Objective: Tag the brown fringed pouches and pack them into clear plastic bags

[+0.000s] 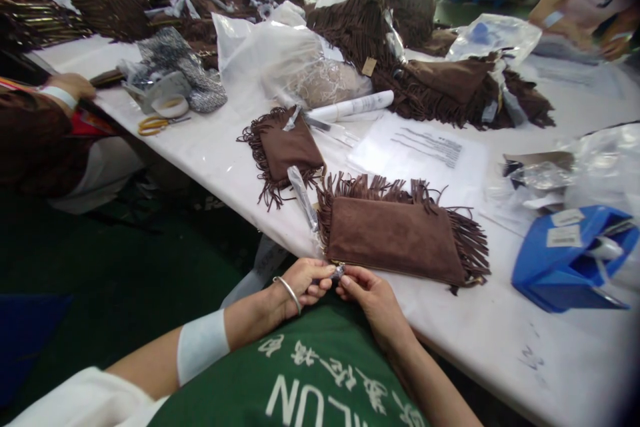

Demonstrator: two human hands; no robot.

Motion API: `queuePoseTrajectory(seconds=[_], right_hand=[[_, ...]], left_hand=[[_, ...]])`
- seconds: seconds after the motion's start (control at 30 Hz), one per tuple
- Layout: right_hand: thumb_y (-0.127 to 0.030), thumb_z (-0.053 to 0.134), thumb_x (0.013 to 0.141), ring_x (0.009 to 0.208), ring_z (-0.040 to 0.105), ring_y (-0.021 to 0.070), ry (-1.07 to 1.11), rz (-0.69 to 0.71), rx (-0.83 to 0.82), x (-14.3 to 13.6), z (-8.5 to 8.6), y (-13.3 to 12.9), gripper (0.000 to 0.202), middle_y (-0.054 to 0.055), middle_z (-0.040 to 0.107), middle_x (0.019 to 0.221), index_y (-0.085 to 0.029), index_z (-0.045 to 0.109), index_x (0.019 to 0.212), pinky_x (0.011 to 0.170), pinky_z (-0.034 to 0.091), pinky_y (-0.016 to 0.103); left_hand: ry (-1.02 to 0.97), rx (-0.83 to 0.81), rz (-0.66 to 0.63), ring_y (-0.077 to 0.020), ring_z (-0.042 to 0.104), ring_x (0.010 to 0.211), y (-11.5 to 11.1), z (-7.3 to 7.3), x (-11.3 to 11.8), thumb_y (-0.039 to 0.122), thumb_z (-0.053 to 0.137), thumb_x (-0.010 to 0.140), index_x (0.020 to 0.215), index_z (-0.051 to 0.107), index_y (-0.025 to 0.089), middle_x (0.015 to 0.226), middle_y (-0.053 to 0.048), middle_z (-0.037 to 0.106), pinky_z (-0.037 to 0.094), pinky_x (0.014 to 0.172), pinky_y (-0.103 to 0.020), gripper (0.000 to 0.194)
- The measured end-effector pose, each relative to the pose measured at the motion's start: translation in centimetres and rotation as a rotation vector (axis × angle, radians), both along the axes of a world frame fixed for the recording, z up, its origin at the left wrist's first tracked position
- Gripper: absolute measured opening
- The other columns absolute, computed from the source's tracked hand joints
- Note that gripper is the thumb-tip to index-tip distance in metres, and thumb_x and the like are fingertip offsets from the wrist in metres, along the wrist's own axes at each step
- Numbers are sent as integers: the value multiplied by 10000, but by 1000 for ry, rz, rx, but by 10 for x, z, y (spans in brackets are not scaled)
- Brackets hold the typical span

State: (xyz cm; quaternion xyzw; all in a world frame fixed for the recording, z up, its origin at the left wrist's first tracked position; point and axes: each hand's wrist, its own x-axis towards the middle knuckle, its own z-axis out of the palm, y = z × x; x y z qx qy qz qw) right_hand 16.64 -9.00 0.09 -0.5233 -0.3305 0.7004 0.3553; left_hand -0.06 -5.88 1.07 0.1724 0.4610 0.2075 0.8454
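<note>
Left hand [305, 280] and right hand [367, 293], fingertips together, pinch the zipper pull [339, 271] of the pouch [395, 237], lying on the bench [500, 340] just beyond them.

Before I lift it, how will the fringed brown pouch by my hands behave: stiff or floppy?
Probably floppy: the pouch looks like soft suede lying flat on the table. Likely light, since it looks thin. Its fringe would probably dangle and might snag. Both hands, left and right, pinch the zipper pull at its corner.
</note>
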Motion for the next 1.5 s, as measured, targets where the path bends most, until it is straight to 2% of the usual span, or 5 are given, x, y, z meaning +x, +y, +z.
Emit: queuePoseTrajectory(seconds=[0.43,0.7,0.93,1.2,1.5], right_hand=[[-447,674,695,573,629,174,-224,41,40,-10,-11,4,418,10,634,639,-147,624,982,526,480,270],[-541,610,775,475,424,67,21,31,18,-7,-1,3,398,-35,534,550,-149,607,706,476,325,199],[-549,608,769,484,479,96,40,204,14,-7,8,6,394,6,607,644,-158,643,804,481,364,219],[-280,504,862,1246,418,308,-1195,57,1014,94,-4,-3,433,88,528,1299,-254,499,1295,1035,323,514],[-212,491,855,900,617,238,-1396,217,1247,135,-28,30,378,73,656,990,-230,524,1231,818,518,368]], left_hand=[[-38,91,49,-9,230,343,-8,1,-5,313,618,792,862,489,148,561,69,435,115,268,-114,221],[69,398,-60,-110,565,493,-19,-5,-7,414,599,817,1318,318,168,674,-7,614,436,415,-173,625],[64,463,-190,-172,651,669,-4,-1,-20,427,690,741,1250,455,130,788,-73,677,504,606,-263,635],[443,383,-81,-147,636,647,22,-19,-22,647,630,689,841,624,95,731,-63,671,456,556,-215,573],[447,367,-124,-184,629,504,79,-5,7,694,648,613,737,556,132,612,-84,672,459,449,-251,583]])
